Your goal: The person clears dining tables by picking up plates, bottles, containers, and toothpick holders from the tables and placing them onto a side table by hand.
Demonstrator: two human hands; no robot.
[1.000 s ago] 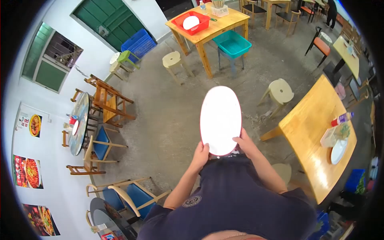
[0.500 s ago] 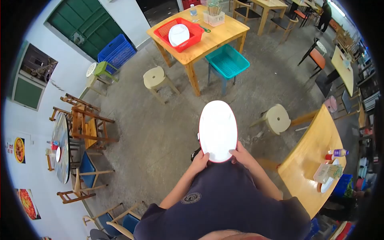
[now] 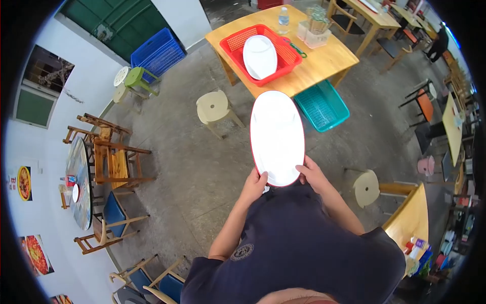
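A white oval plate (image 3: 277,137) with a thin red rim is held out in front of my body. My left hand (image 3: 254,186) grips its lower left edge, thumb on top. On the lower right edge my right hand (image 3: 310,175) is closed, its thumb also over the rim. Beyond the plate, a red basket (image 3: 291,65) rests on a wooden table (image 3: 329,63) and holds white oval plates (image 3: 260,58). A teal basket (image 3: 324,106) is lower down, beside that table's near right side.
Beige stools stand left (image 3: 212,106) and right (image 3: 365,188) of me. Another wooden table (image 3: 407,218) is at the right. A bottle (image 3: 283,20) stands on the far table. Chairs (image 3: 115,213) and a round table (image 3: 80,192) line the left. A person (image 3: 438,43) is far back right.
The table with the red basket now appears nearer, and the right table has slid toward the lower right of view. Both hands still hold the plate.
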